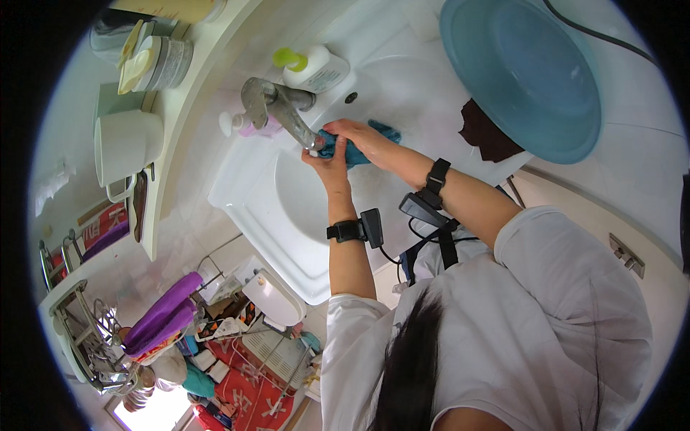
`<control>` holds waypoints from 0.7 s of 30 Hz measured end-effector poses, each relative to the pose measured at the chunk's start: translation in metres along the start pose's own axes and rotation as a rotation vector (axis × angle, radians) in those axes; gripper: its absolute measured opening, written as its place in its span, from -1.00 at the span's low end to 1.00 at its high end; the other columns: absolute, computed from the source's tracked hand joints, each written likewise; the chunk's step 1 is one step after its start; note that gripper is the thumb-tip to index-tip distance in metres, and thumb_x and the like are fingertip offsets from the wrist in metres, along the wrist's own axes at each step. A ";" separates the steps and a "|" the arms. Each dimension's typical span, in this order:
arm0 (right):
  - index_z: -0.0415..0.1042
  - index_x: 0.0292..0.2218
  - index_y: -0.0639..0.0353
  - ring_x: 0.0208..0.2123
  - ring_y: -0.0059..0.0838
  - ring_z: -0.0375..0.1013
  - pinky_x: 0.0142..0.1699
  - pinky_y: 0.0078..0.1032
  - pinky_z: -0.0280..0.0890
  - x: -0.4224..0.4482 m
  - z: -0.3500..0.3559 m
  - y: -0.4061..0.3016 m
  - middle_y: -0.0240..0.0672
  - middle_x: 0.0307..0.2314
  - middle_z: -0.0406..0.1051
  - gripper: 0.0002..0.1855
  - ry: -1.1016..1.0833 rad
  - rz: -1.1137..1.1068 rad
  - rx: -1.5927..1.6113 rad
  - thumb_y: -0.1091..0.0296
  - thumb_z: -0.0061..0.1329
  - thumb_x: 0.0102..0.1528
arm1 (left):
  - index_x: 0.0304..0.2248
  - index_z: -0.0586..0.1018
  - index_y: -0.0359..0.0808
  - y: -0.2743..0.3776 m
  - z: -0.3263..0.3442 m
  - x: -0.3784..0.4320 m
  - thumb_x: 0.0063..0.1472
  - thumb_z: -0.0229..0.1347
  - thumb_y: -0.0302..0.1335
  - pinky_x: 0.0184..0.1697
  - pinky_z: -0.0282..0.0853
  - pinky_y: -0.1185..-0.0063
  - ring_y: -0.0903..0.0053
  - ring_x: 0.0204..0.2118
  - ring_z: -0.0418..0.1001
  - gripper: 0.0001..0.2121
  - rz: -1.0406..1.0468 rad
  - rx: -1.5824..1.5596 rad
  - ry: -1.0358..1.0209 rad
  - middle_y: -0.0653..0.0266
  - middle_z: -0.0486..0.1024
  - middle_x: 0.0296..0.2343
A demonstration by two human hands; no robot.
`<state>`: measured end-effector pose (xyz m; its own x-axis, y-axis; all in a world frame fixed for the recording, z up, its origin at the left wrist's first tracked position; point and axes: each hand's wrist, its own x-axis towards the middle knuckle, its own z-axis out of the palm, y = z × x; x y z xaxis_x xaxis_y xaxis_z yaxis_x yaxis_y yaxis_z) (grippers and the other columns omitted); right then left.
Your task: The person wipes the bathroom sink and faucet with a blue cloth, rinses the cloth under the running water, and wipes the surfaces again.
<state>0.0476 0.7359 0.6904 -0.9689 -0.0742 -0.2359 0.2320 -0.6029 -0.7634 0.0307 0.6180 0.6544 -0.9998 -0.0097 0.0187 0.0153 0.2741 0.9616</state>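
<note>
A wet teal cloth (356, 157) is bunched between my two hands under the spout of the metal faucet (294, 121). My left hand (331, 168) grips its near end, thumb up, right beside the spout. My right hand (361, 139) lies over the top of the cloth, and a loose end of it sticks out past the wrist. Both hands are over the white washbasin (302, 199). Whether water is running cannot be made out.
A white pump bottle (323, 70) and a pink bottle (261, 126) stand behind the faucet. At right, a blue plastic basin (528, 75) overlaps a dark brown cloth (488, 134) on the sink edge. A shelf (202, 86) at left holds a white mug (126, 145) and jars.
</note>
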 end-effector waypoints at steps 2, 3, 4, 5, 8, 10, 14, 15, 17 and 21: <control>0.28 -0.14 0.15 -0.18 -0.60 0.19 -0.09 -0.61 0.09 -0.002 -0.006 0.004 -0.39 -0.22 0.27 -0.65 0.237 0.068 -0.077 0.17 -0.26 0.09 | -0.24 0.26 -0.38 0.014 -0.004 0.000 0.00 0.15 -0.38 -0.24 0.24 0.66 0.60 -0.32 0.29 -0.60 -0.109 -0.199 0.033 0.26 0.31 -0.34; 0.27 -0.13 0.14 -0.16 -0.59 0.19 -0.08 -0.60 0.08 -0.004 -0.002 0.007 -0.38 -0.20 0.26 -0.64 0.462 0.137 -0.150 0.17 -0.27 0.09 | -0.24 0.26 -0.38 0.020 -0.011 -0.001 0.00 0.15 -0.38 -0.24 0.24 0.66 0.60 -0.32 0.29 -0.60 -0.107 -0.191 0.047 0.26 0.31 -0.34; 0.28 -0.16 0.20 -0.24 -0.47 0.28 -0.12 -0.55 0.15 0.004 -0.027 0.025 -0.31 -0.33 0.34 -0.58 0.640 0.054 -0.195 0.07 -0.23 0.07 | -0.27 0.31 -0.39 0.033 0.005 -0.001 0.01 0.14 -0.40 -0.26 0.25 0.65 0.61 -0.34 0.30 -0.65 -0.154 -0.243 -0.002 0.28 0.34 -0.38; 0.28 -0.16 0.20 -0.24 -0.47 0.28 -0.12 -0.55 0.15 0.004 -0.031 0.035 -0.31 -0.33 0.34 -0.58 0.644 0.058 -0.191 0.07 -0.23 0.07 | -0.30 0.37 -0.41 0.038 0.008 -0.004 0.01 0.13 -0.41 -0.27 0.26 0.65 0.63 -0.36 0.31 -0.70 -0.217 -0.280 -0.022 0.31 0.37 -0.43; 0.34 -0.27 0.14 -0.25 -0.58 0.29 -0.23 -0.54 0.23 0.005 -0.037 0.060 -0.38 -0.35 0.34 -0.72 0.672 0.383 0.025 0.17 -0.28 0.09 | -0.38 0.40 -0.37 0.042 0.024 -0.023 0.00 0.14 -0.35 -0.31 0.24 0.66 0.60 -0.42 0.30 -0.72 0.044 0.047 -0.108 0.29 0.38 -0.47; 0.34 -0.38 0.10 -0.43 -0.60 0.36 -0.42 -0.57 0.29 0.000 -0.047 0.066 -0.43 -0.50 0.36 -0.73 0.238 0.347 0.642 0.13 -0.29 0.09 | -0.42 0.36 -0.42 0.051 0.045 -0.040 -0.01 0.12 -0.38 -0.24 0.21 0.56 0.39 -0.36 0.30 -0.72 0.098 0.169 -0.184 0.12 0.34 -0.45; 0.33 -0.36 0.07 -0.49 -0.60 0.36 -0.46 -0.57 0.28 -0.006 -0.014 0.035 -0.43 -0.51 0.36 -0.69 0.357 0.487 0.373 0.05 -0.30 0.09 | -0.36 0.35 -0.45 0.022 0.022 -0.013 0.07 0.04 -0.40 -0.27 0.22 0.51 0.28 -0.37 0.31 -0.75 0.235 0.590 0.076 0.06 0.34 -0.43; 0.33 -0.36 0.07 -0.49 -0.60 0.36 -0.46 -0.57 0.28 -0.006 -0.012 0.027 -0.43 -0.51 0.36 -0.69 0.359 0.483 0.376 0.05 -0.30 0.09 | -0.36 0.35 -0.45 0.015 0.014 -0.007 0.07 0.04 -0.40 -0.27 0.22 0.51 0.28 -0.37 0.31 -0.75 0.238 0.590 0.073 0.06 0.34 -0.43; 0.29 -0.31 0.06 -0.41 -0.52 0.30 -0.39 -0.52 0.22 -0.004 -0.007 0.010 -0.35 -0.43 0.32 -0.67 0.519 0.559 0.172 0.02 -0.32 0.06 | -0.27 0.35 -0.45 0.002 -0.001 0.003 0.07 0.04 -0.38 -0.24 0.23 0.51 0.30 -0.36 0.32 -0.69 0.155 0.295 0.097 0.04 0.35 -0.40; 0.24 -0.16 0.00 -0.25 -0.48 0.28 -0.24 -0.46 0.23 0.002 -0.025 -0.003 -0.36 -0.24 0.28 -0.61 0.504 0.498 0.047 -0.01 -0.30 0.07 | -0.14 0.32 -0.37 0.003 -0.006 -0.002 0.11 0.00 -0.39 -0.34 0.25 0.66 0.63 -0.41 0.29 -0.66 0.064 0.082 -0.281 0.24 0.34 -0.39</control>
<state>0.0474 0.7579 0.6772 -0.5881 0.0200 -0.8086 0.6224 -0.6273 -0.4681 0.0324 0.6129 0.6586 -0.9617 0.2739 -0.0089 0.0889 0.3425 0.9353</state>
